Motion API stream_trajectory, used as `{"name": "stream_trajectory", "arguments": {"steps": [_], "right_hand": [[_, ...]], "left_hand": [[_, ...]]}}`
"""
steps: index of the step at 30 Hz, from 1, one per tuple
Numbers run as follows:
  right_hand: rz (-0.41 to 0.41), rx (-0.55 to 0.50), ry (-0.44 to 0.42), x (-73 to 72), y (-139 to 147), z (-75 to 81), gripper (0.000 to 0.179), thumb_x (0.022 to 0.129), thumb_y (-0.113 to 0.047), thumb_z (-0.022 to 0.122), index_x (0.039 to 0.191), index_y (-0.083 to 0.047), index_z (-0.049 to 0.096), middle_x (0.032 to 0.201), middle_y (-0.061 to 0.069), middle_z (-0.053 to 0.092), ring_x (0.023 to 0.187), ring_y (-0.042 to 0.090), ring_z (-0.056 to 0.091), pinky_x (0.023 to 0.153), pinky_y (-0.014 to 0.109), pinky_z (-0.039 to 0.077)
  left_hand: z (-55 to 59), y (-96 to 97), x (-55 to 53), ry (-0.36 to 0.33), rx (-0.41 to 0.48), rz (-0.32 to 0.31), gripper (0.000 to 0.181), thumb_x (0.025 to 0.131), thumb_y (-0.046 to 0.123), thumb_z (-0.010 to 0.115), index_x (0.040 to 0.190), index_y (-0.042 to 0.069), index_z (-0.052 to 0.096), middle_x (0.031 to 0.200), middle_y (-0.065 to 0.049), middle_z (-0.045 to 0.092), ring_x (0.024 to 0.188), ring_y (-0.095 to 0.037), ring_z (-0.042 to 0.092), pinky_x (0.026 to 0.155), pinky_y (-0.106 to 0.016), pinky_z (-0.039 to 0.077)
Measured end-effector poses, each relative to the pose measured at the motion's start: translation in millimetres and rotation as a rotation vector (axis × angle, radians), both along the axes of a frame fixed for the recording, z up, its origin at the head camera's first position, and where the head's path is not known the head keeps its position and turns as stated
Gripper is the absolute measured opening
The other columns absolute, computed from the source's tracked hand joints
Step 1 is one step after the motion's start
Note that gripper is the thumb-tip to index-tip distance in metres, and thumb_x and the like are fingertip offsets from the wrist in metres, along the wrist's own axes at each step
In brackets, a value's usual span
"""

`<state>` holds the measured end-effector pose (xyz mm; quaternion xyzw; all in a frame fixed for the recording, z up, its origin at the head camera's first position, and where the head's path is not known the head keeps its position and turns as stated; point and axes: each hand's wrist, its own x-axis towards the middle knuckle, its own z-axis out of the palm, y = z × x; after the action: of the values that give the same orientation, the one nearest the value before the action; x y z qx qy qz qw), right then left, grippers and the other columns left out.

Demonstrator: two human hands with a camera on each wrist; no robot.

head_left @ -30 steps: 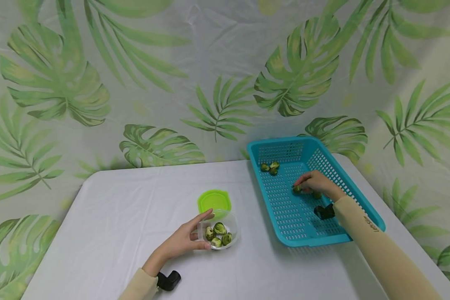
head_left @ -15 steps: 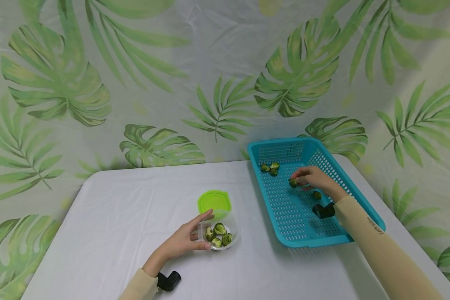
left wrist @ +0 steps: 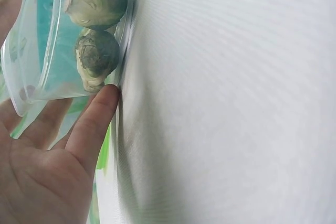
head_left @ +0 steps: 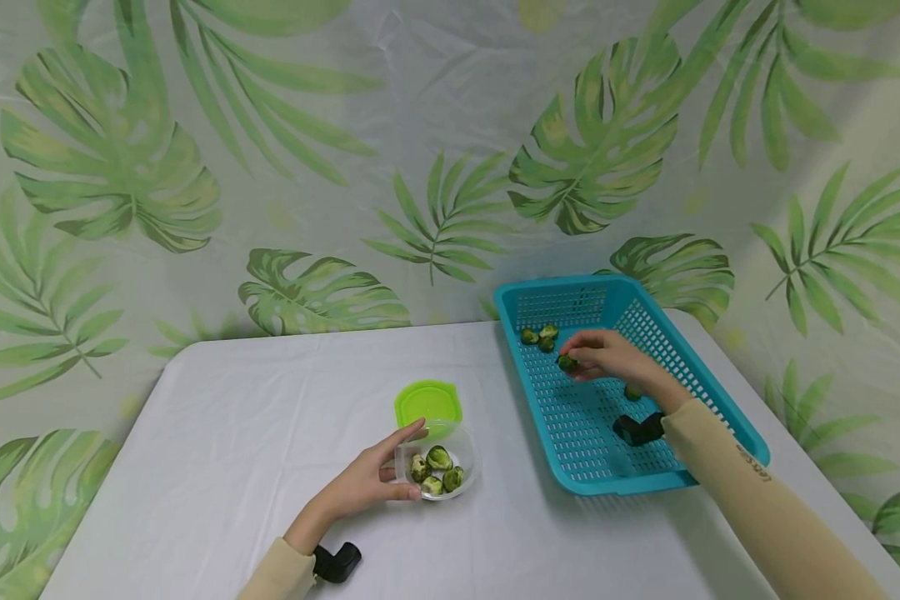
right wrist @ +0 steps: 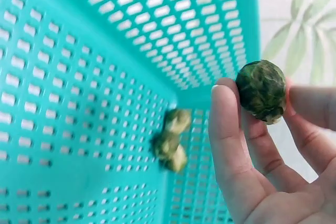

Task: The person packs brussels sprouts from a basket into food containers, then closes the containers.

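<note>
My left hand point(head_left: 367, 482) holds the side of a clear plastic container point(head_left: 475, 457) on the white table, its thumb at the near side and fingers at the far side. Several Brussels sprouts point(head_left: 439, 457) lie inside; two sprouts point(left wrist: 98, 53) show through the wall in the left wrist view. Over the blue perforated basket point(head_left: 581, 437), my right hand point(head_left: 613, 357) pinches one Brussels sprout point(right wrist: 262, 91) between thumb and fingertips, raised off the basket floor. A cluster of three sprouts point(head_left: 546, 337) sits in the far left corner of the basket. Another sprout point(head_left: 632, 392) lies partly hidden under the right hand.
A bright green lid point(head_left: 423, 402) lies just behind the container, partly seen through it. The basket stands on the table's right side with raised walls. A leaf-patterned curtain point(head_left: 450, 125) hangs behind the white-covered table point(head_left: 247, 433).
Gripping the sprout, my right hand has lifted it and moved left and toward the far end of the basket. The left hand and container have stayed in place.
</note>
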<state>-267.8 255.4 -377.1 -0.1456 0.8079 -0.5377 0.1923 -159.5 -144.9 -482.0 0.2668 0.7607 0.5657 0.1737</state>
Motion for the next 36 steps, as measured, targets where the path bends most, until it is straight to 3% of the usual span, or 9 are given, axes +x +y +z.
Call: {"name": "stream_trajectory", "arguments": {"steps": [6, 15, 26, 33, 36], "right_hand": [[0.062, -0.022, 0.048, 6.2, -14, 5.5, 0.032, 0.099, -0.011, 0.053, 0.119, 0.013, 0.052, 0.118, 0.024, 0.05, 0.095, 0.029, 0.059, 0.082, 0.042, 0.054], [0.113, -0.057, 0.089, 19.8, -41, 15.5, 0.027, 0.099, -0.013, 0.054, 0.118, 0.007, 0.054, 0.116, 0.023, 0.056, 0.096, 0.032, 0.058, 0.078, 0.043, 0.054], [0.226, -0.05, 0.074, 33.7, -68, 21.6, 0.024, 0.1, -0.013, 0.051, 0.117, 0.003, 0.057, 0.115, 0.019, 0.059, 0.094, 0.031, 0.058, 0.083, 0.048, 0.051], [0.289, -0.04, 0.062, 41.5, -85, 21.2, 0.024, 0.102, -0.015, 0.048, 0.114, 0.001, 0.06, 0.112, 0.015, 0.061, 0.095, 0.039, 0.056, 0.082, 0.049, 0.051], [0.319, -0.031, 0.056, 44.4, -92, 20.0, 0.023, 0.102, -0.015, 0.048, 0.113, 0.001, 0.059, 0.108, 0.013, 0.061, 0.094, 0.036, 0.056, 0.082, 0.049, 0.051]], "left_hand": [[-0.8, 0.1, -0.2, 0.0, 0.012, -0.008, 0.089, 0.085, 0.017, 0.075, 0.154, 0.013, 0.019, 0.152, -0.008, 0.031, 0.136, -0.031, 0.032, 0.101, -0.041, 0.042], [1.1, 0.3, 0.5, -0.006, 0.01, -0.006, 0.09, 0.084, 0.017, 0.076, 0.154, 0.013, 0.019, 0.152, -0.009, 0.03, 0.136, -0.031, 0.032, 0.1, -0.04, 0.042], [4.1, 1.2, 1.3, -0.011, 0.014, -0.005, 0.09, 0.084, 0.016, 0.076, 0.154, 0.013, 0.02, 0.152, -0.01, 0.03, 0.136, -0.031, 0.031, 0.099, -0.035, 0.043], [3.7, 1.4, 1.6, -0.007, 0.01, -0.001, 0.089, 0.084, 0.015, 0.075, 0.154, 0.013, 0.02, 0.152, -0.011, 0.03, 0.137, -0.033, 0.031, 0.1, -0.038, 0.042], [3.4, 1.5, 1.7, -0.007, 0.014, -0.004, 0.089, 0.085, 0.013, 0.075, 0.154, 0.012, 0.019, 0.152, -0.011, 0.03, 0.136, -0.034, 0.031, 0.1, -0.038, 0.043]]}}
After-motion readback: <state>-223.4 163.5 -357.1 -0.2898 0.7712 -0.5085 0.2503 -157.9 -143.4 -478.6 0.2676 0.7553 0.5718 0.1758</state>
